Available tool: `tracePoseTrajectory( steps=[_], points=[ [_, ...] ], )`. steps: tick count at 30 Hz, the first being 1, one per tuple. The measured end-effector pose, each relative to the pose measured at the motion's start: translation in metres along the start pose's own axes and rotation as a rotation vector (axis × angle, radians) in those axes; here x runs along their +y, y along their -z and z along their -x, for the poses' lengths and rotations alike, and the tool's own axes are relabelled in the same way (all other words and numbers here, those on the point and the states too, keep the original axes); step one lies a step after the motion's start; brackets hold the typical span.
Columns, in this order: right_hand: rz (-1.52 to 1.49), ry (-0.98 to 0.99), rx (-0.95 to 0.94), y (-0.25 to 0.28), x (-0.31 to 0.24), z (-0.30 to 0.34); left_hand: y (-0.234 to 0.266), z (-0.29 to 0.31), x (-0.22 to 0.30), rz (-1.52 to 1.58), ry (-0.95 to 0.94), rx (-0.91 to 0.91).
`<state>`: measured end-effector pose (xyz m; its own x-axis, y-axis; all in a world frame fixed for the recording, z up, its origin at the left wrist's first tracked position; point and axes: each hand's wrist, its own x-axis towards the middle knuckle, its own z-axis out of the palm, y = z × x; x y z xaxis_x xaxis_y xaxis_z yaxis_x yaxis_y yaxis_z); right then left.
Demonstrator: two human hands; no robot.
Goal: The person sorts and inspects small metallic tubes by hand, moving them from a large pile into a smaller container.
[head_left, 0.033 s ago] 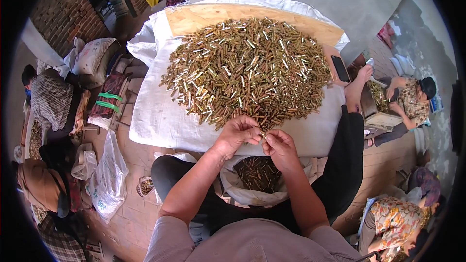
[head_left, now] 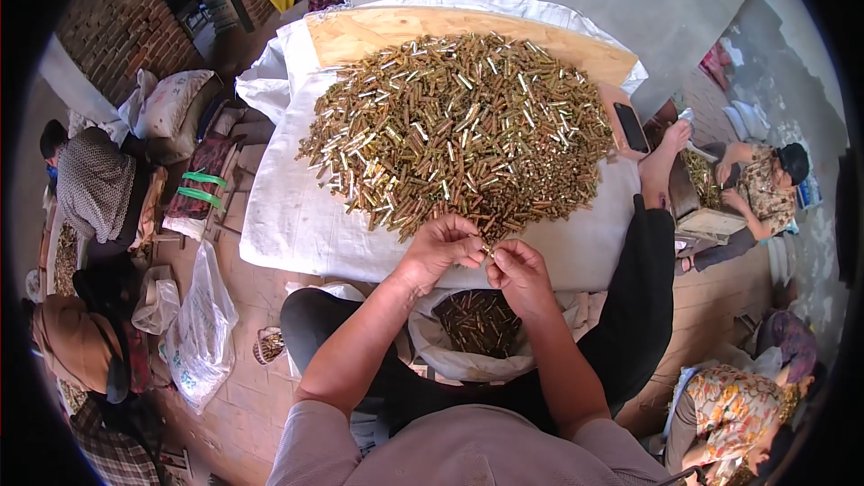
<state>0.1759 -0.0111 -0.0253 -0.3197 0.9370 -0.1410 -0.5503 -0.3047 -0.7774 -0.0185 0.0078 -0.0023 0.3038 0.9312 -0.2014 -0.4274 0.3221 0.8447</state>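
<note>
Between my two hands, at the near edge of the heap, is a small brass-coloured metal piece (head_left: 487,250). My left hand (head_left: 441,248) has its fingertips closed on one end. From the other side my right hand (head_left: 519,274) pinches the same piece between thumb and fingers. Its exact shape is partly covered by the fingertips. Beyond them spreads a large heap of short brass-coloured metal tubes and small fittings (head_left: 459,135), on a table covered in white woven sheeting (head_left: 281,216). Below my hands, between my legs, an open pale sack (head_left: 430,346) holds several darker pieces of similar kind (head_left: 477,324).
A wooden board (head_left: 387,29) borders the heap's far side. A dark phone (head_left: 632,128) lies at the right, near a bare foot (head_left: 666,148). Other people (head_left: 99,184) sit at work left and right. A clear plastic bag (head_left: 202,333) and a small basket (head_left: 269,345) stand on the floor.
</note>
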Motion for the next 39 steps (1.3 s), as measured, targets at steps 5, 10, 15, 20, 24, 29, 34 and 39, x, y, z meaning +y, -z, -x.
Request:
tracePoseTrajectory(
  steps=[5,10,15,20,24,29,34,39],
  points=[
    [-0.035,-0.010,0.002,0.001,-0.001,0.000,0.000,0.000,0.000,-0.016,0.006,-0.007],
    [-0.023,-0.014,0.026,0.000,-0.004,-0.001,0.000,0.000,0.000,-0.013,0.012,-0.014],
    [-0.002,-0.011,0.017,0.003,-0.004,0.000,-0.001,-0.001,0.000,-0.006,0.039,-0.005],
    [0.007,0.004,0.008,0.005,-0.001,-0.001,0.000,0.000,-0.001,-0.044,0.042,0.004],
    [-0.032,0.040,-0.013,0.008,0.009,-0.001,0.000,0.000,-0.008,0.009,0.051,0.021],
    [0.008,0.120,-0.021,0.015,0.014,-0.002,-0.007,0.001,-0.015,0.219,0.088,0.004],
    [-0.013,0.131,-0.012,0.008,0.008,-0.001,-0.011,0.001,-0.014,0.218,0.088,0.027],
    [0.077,0.097,-0.005,0.005,0.003,0.000,-0.007,0.000,-0.006,0.047,0.073,0.041]
  ],
)
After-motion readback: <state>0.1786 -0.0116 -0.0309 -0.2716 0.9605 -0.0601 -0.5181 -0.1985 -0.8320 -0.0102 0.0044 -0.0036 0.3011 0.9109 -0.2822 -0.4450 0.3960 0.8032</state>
